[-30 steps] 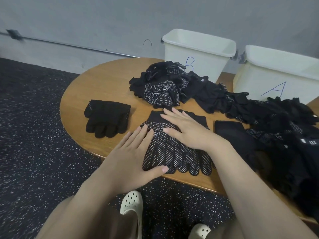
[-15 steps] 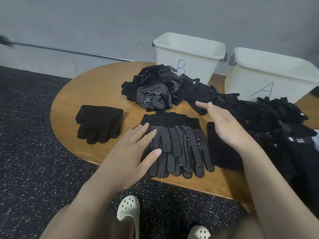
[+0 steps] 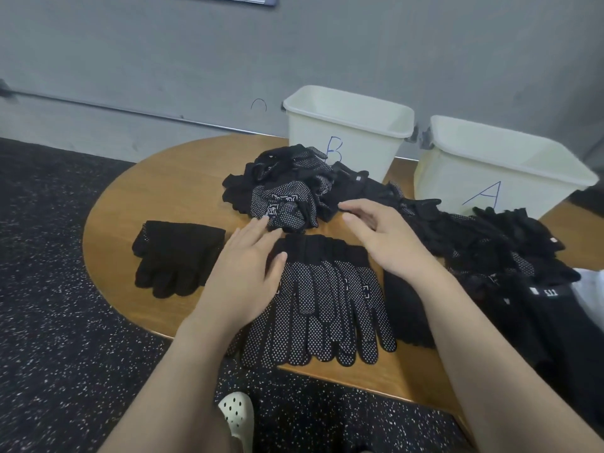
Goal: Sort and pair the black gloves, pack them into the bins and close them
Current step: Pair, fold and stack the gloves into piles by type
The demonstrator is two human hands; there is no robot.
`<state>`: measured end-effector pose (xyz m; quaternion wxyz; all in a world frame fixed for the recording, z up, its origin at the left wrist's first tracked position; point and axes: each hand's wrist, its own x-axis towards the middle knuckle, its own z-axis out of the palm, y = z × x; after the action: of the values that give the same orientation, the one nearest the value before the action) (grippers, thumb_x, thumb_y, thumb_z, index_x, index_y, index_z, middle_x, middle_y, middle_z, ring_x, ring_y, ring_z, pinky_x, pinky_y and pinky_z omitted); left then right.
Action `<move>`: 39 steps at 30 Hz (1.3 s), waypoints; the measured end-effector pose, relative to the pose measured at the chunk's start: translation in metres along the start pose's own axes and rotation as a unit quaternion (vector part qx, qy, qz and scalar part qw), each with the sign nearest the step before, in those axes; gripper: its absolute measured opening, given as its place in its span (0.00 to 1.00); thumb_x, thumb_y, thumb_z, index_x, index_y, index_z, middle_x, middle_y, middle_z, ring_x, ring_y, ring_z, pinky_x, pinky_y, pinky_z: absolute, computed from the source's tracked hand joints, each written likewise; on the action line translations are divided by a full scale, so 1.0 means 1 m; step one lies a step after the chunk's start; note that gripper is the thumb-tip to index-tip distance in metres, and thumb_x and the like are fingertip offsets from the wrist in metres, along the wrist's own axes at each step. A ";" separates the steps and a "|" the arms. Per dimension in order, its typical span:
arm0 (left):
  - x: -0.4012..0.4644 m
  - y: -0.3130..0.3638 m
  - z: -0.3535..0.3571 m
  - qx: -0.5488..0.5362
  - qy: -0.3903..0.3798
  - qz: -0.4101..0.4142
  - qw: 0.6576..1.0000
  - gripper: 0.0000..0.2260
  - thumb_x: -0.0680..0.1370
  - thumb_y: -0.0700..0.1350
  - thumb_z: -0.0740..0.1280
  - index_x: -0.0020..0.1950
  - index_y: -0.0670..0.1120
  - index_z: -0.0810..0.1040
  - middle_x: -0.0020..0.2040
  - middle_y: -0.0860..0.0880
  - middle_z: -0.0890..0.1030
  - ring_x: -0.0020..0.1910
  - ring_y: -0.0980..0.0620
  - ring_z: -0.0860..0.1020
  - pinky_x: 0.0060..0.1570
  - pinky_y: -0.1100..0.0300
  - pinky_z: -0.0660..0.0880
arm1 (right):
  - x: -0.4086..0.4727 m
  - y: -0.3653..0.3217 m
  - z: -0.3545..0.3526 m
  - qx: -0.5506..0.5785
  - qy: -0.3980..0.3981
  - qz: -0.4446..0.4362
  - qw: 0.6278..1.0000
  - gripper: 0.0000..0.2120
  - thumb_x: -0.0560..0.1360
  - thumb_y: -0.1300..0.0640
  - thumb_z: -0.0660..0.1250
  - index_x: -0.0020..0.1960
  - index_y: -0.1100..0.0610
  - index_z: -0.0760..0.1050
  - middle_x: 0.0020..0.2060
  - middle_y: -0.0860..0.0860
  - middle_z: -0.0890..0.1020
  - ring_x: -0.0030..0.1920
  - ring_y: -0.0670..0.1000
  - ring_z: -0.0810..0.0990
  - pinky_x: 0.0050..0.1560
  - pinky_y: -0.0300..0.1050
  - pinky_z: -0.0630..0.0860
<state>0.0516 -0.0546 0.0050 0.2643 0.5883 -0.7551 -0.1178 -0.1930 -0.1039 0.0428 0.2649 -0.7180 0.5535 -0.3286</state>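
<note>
A stack of dotted black gloves (image 3: 330, 302) lies flat at the table's near edge, fingers pointing toward me. My left hand (image 3: 245, 273) hovers open over its left side, fingertips reaching the loose heap of dotted gloves (image 3: 284, 197) behind it. My right hand (image 3: 385, 237) is open, fingers straight, just right of that heap and above the stack's cuffs. A plain black pair (image 3: 176, 256) lies at the left. White bin B (image 3: 346, 132) and white bin A (image 3: 496, 168) stand open at the back.
A long jumble of black gloves (image 3: 490, 243) runs along the right side of the round wooden table (image 3: 170, 184). Another flat dark glove stack (image 3: 405, 308) lies under my right forearm. A grey wall is behind the bins; speckled floor and a white shoe are below.
My right hand left the dotted stack, swung right, then came back toward the heap. My left hand slid forward off the stack to the heap's edge. The view tilted up.
</note>
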 end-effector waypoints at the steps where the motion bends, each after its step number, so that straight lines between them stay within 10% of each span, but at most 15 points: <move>1: 0.002 -0.001 -0.001 -0.004 0.012 -0.007 1.000 0.22 0.85 0.50 0.63 0.78 0.46 0.71 0.83 0.47 0.62 0.82 0.49 0.58 0.81 0.55 0.49 | 0.006 -0.003 0.004 -0.011 -0.005 -0.008 1.000 0.13 0.82 0.51 0.66 0.66 0.47 0.79 0.64 0.42 0.81 0.66 0.45 0.77 0.73 0.50 0.71; 13: 0.008 -0.011 0.010 -0.022 0.024 -0.061 0.998 0.20 0.84 0.48 0.65 0.76 0.45 0.74 0.80 0.45 0.67 0.80 0.48 0.62 0.81 0.47 0.55 | 0.068 -0.033 0.062 -0.143 0.000 -0.118 0.983 0.18 0.80 0.59 0.69 0.70 0.55 0.77 0.69 0.48 0.78 0.70 0.45 0.72 0.72 0.34 0.60; 20: 0.010 -0.020 0.011 -0.046 0.018 -0.059 0.997 0.22 0.84 0.51 0.64 0.78 0.48 0.71 0.82 0.49 0.63 0.80 0.52 0.61 0.80 0.52 0.59 | 0.093 -0.039 0.091 -0.211 -0.020 -0.166 0.963 0.19 0.78 0.50 0.71 0.68 0.54 0.79 0.65 0.47 0.80 0.66 0.51 0.74 0.69 0.53 0.69; 31: 0.011 -0.033 0.008 -0.052 0.041 -0.045 0.997 0.17 0.83 0.47 0.65 0.72 0.47 0.76 0.72 0.53 0.74 0.71 0.57 0.70 0.69 0.66 0.61 | 0.120 -0.055 0.122 -0.323 -0.014 -0.175 0.930 0.29 0.70 0.27 0.67 0.60 0.45 0.82 0.55 0.43 0.81 0.60 0.50 0.72 0.61 0.51 0.63; 39: 0.008 -0.039 0.007 -0.047 0.035 -0.049 0.997 0.19 0.84 0.49 0.64 0.75 0.47 0.73 0.74 0.52 0.72 0.73 0.55 0.69 0.72 0.64 0.63 | 0.120 -0.067 0.116 -0.254 0.041 -0.140 0.956 0.10 0.80 0.47 0.65 0.44 0.47 0.82 0.45 0.44 0.82 0.56 0.54 0.74 0.58 0.50 0.62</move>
<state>0.0787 -0.0736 -0.0174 0.3119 0.6148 -0.7096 -0.1457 -0.0418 -0.2013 0.0392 0.0023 -0.8181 0.5225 -0.2401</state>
